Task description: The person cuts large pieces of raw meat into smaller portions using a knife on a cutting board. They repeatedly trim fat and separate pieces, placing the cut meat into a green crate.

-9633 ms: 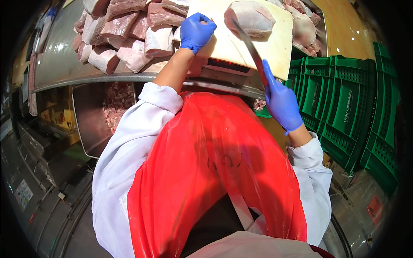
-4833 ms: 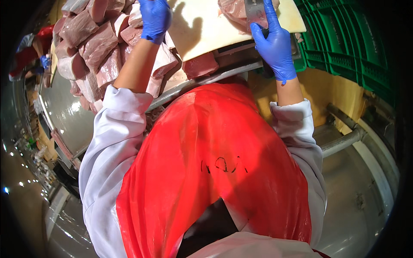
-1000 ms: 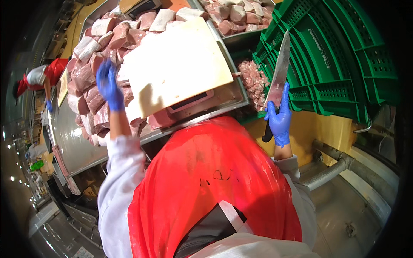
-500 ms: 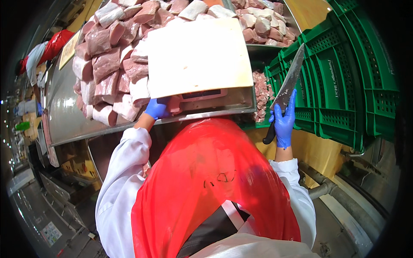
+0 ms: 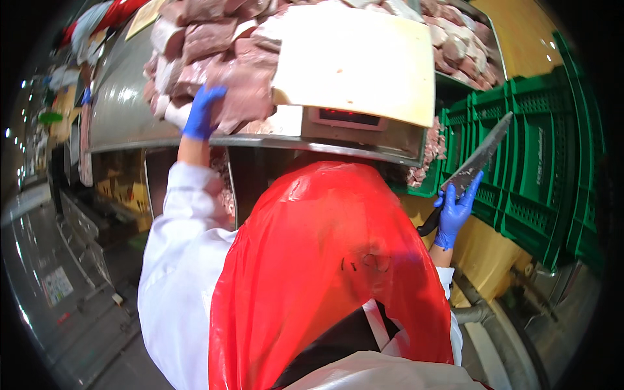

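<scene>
My left hand [image 5: 203,114], in a blue glove, grips the left side of a large slab of raw pink meat [image 5: 244,96] at the near edge of the meat pile. The slab looks slightly blurred, and some fingers are hidden behind it. To its right lies a bright white cutting board [image 5: 354,62], resting over a scale with a lit display [image 5: 348,119]. My right hand [image 5: 455,211], also gloved in blue, holds a large knife [image 5: 480,158] out to the right by its black handle, its blade pointing up and away and the index finger stretched along it.
More raw meat chunks [image 5: 208,39] are heaped on the steel table [image 5: 117,110]. A second tray of meat [image 5: 465,52] stands at the far right. Green plastic crates [image 5: 520,162] line the right side, with small meat trimmings [image 5: 426,159] beside the table. Another person's red garment [image 5: 120,12] shows far left.
My left hand has moved from the board's near left corner onto the pile's near edge and now grips a large meat slab. The view has shifted left; the knife stays in my right hand.
</scene>
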`<state>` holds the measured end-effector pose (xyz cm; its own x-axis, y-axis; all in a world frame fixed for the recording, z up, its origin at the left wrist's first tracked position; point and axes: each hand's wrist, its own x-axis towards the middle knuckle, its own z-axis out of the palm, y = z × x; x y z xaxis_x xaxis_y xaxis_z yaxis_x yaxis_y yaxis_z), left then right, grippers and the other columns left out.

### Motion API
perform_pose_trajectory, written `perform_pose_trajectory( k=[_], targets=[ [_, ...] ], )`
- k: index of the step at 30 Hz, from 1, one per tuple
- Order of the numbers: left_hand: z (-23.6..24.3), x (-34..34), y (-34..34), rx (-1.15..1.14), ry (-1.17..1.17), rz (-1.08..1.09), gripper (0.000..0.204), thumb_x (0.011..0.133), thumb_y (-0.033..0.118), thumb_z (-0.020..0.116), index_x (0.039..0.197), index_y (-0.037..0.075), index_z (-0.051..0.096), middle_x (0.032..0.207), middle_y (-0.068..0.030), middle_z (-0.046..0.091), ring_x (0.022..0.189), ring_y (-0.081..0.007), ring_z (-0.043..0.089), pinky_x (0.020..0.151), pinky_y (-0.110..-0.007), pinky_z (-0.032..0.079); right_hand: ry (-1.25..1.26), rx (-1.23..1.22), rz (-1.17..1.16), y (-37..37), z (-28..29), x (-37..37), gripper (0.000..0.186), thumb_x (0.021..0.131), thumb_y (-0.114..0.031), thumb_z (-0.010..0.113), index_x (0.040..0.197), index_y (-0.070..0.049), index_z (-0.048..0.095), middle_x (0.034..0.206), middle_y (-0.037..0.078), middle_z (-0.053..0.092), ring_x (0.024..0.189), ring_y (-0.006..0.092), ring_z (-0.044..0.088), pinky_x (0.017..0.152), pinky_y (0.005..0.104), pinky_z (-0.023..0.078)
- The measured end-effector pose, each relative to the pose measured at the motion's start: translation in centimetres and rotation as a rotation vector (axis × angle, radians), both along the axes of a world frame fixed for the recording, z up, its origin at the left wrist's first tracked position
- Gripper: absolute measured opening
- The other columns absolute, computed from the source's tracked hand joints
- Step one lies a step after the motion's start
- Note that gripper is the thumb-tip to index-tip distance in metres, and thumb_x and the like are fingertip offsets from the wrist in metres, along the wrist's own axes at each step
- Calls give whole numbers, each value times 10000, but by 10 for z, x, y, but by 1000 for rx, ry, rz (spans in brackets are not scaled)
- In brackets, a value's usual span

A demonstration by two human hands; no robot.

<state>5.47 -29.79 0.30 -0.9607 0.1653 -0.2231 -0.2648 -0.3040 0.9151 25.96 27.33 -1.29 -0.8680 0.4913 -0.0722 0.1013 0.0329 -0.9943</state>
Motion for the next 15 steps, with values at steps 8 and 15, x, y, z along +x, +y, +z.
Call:
perform_pose_trajectory(
  k=[8,15],
  targets=[
    [62,-111,180,-351,452,61,642,797,221,804,1337,10,529,1230,-93,618,1099,-141,596,910,-335,516,101,57,125,-14,26,-39,841,982,66,565,1649,-238,153,905,34,623,628,74,540,531,226,480],
    [58,-116,245,-721,1424,-355,669,723,-16,752,1349,124,559,1413,-113,566,1294,-319,538,1108,-444,433,42,79,102,-19,16,-11,836,981,60,571,1649,-213,149,872,43,606,598,87,520,532,235,477]
  ],
)
